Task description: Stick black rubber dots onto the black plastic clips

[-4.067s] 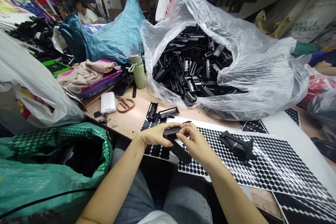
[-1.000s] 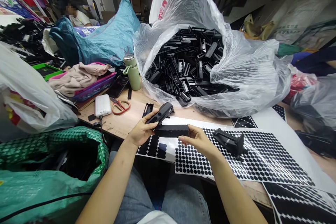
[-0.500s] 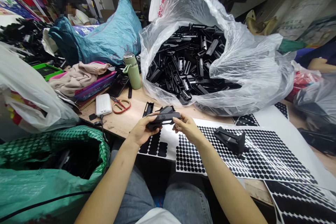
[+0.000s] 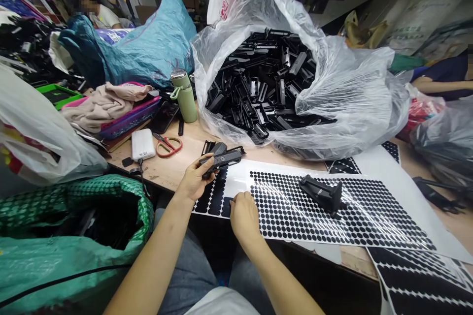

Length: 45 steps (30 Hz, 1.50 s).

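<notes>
My left hand (image 4: 195, 179) is closed around the near end of a black plastic holder (image 4: 225, 158), raised a little over the table with its long textured side facing up. Below and to the right, my right hand (image 4: 244, 214) is closed, its fingertips pinching at a black sticker (image 4: 227, 205) on the sheet's front edge. Larger black stickers (image 4: 206, 202) run along this left part of the sheet. Beside my right hand lies a white sheet of small round black dots (image 4: 281, 206). A black bracket-like part (image 4: 320, 195) rests on the dotted sheet.
A big clear plastic bag (image 4: 351, 123) full of black plastic parts (image 4: 258, 88) stands behind. Left of it are a green bottle (image 4: 186, 101), red-handled scissors (image 4: 169, 146) and a white power bank (image 4: 143, 143). A green sack (image 4: 66, 256) stands by my left arm.
My right hand has let go of the black plastic holder and moved down to the sticker sheet. My left hand alone keeps the holder, now slightly tilted.
</notes>
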Motion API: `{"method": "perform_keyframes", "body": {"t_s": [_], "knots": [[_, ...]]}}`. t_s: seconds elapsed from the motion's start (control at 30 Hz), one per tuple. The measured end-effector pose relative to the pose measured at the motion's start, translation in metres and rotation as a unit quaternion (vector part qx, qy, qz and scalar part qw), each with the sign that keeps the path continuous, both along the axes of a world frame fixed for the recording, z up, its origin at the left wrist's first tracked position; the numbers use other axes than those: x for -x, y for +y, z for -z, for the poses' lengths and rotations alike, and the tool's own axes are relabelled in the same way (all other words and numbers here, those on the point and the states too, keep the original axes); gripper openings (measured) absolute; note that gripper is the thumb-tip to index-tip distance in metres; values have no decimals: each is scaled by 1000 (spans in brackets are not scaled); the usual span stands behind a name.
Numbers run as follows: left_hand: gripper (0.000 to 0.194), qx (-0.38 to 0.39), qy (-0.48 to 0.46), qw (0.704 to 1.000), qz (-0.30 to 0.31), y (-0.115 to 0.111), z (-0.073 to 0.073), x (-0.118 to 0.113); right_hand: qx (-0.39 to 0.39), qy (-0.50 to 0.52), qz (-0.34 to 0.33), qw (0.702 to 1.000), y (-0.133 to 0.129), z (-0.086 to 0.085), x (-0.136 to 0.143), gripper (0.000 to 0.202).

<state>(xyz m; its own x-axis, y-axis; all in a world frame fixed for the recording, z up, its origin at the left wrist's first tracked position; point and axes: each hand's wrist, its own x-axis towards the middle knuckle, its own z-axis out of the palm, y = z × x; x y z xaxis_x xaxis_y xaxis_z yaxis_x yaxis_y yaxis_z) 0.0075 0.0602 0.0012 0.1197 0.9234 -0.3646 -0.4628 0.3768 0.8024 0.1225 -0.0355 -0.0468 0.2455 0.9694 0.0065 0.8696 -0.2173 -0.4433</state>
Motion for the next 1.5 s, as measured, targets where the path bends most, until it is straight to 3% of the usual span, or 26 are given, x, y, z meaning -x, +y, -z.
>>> {"method": "perform_keyframes", "body": {"t_s": [0.13,0.23,0.5,0.6,0.7,0.83,0.93,1.0,1.17,1.5], "knots": [[40,2,-14,1000,5,-2,3,2,40,-9,48,998,-1,-5,4,17],[42,-10,-15,1000,14,-5,6,4,65,6,47,997,-2,-8,5,18],[47,-65,-14,998,10,-8,15,8,38,6,68,997,-3,-2,10,18],[49,-95,-16,995,10,-10,18,10,29,62,52,996,-5,-4,6,16],[50,-115,-13,993,22,-15,21,11,-20,196,10,980,-9,-19,-5,14],[49,-125,-16,991,50,-25,23,6,-61,369,-42,926,-5,-60,-24,15],[51,-122,-33,990,64,-33,23,-5,-72,374,-88,921,6,-83,-31,16],[49,-118,-46,990,68,-37,23,-13,-64,356,-95,928,13,-89,-33,16],[45,-124,-61,988,74,-44,23,-26,-37,346,-69,935,18,-85,-36,15],[45,-123,-68,986,87,-49,27,-31,-6,343,-58,937,15,-83,-42,14]]}}
